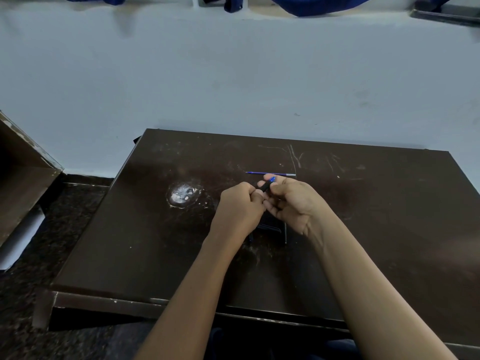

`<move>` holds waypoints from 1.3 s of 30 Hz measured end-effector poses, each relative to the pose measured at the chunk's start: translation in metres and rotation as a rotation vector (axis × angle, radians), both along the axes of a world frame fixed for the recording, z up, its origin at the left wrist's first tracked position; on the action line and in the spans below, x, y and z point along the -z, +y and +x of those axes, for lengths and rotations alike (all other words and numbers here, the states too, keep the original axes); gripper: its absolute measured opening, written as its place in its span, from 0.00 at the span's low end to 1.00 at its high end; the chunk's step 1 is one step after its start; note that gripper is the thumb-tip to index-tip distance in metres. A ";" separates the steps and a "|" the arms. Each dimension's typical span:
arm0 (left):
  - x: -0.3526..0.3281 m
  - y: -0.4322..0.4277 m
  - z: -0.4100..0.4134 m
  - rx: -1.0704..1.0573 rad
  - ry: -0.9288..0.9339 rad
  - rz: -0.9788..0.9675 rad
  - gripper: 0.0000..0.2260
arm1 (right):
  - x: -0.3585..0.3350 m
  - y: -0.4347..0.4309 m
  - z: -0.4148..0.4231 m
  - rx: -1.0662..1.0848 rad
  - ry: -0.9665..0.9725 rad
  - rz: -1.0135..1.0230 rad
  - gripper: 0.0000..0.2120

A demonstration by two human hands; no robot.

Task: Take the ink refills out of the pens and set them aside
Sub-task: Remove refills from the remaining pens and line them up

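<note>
Nearest the camera, two bare forearms reach out over the front edge of a scratched, dark brown wooden table (130, 255), which stands on a dark speckled stone floor (26, 307). Below the hands lie some dark, slim objects (270, 227), partly hidden by the wrists and too dim to tell apart. Above them the left hand (239, 206) is curled into a fist around the lower end of a black pen with a blue tip (266, 187), while the right hand (293, 201) pinches its upper part with thumb and fingertips, the other fingers loosely bent. Just beyond the hands a thin blue ink refill (270, 173) lies flat on the table, crosswise. To the left, well apart, is a pale, round worn patch (181, 194). A brown wooden board (20, 172) leans at the far left. Behind stands a pale wall (233, 74), with dark blue cloth (311, 6) hanging at its top.
</note>
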State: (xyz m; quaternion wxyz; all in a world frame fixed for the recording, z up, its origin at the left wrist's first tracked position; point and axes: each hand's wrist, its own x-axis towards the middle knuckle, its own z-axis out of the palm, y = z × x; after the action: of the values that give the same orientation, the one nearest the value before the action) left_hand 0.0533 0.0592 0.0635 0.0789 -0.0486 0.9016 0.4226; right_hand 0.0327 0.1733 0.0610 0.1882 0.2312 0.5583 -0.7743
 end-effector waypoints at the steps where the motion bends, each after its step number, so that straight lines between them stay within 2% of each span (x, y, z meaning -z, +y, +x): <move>1: -0.001 0.000 0.000 -0.006 0.000 0.010 0.10 | 0.000 0.000 0.000 -0.006 -0.005 -0.012 0.09; 4: -0.001 -0.001 0.001 -0.013 -0.002 0.021 0.10 | 0.000 0.000 0.001 -0.019 -0.033 0.031 0.02; 9: 0.001 -0.001 -0.001 -0.014 -0.008 0.001 0.10 | 0.000 0.000 0.001 -0.018 0.005 0.017 0.11; 13: 0.001 -0.002 -0.001 -0.014 0.004 -0.009 0.09 | -0.004 -0.001 0.004 -0.068 -0.014 -0.003 0.03; 16: 0.002 -0.002 -0.001 -0.014 0.002 0.010 0.09 | -0.003 -0.002 0.005 -0.080 0.004 0.035 0.07; 21: 0.002 -0.001 -0.002 -0.017 0.001 0.017 0.10 | -0.005 0.000 0.004 -0.063 0.048 -0.050 0.11; 26: -0.002 -0.002 0.000 -0.006 0.003 0.018 0.08 | -0.006 -0.001 0.006 -0.116 -0.006 -0.030 0.01; 33: -0.001 -0.002 0.000 -0.006 0.009 0.044 0.10 | -0.006 0.001 0.004 -0.068 0.039 -0.052 0.10; 36: -0.002 -0.003 0.000 -0.008 0.005 0.042 0.09 | -0.007 0.001 0.006 -0.101 0.004 -0.030 0.05; 39: -0.002 -0.003 0.000 -0.002 -0.013 0.046 0.09 | -0.005 0.000 0.006 -0.104 -0.018 0.017 0.05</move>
State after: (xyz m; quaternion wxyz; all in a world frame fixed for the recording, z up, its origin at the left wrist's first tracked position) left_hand 0.0534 0.0561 0.0651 0.0856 -0.0505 0.8910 0.4429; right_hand 0.0390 0.1731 0.0656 0.2313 0.2104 0.5744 -0.7565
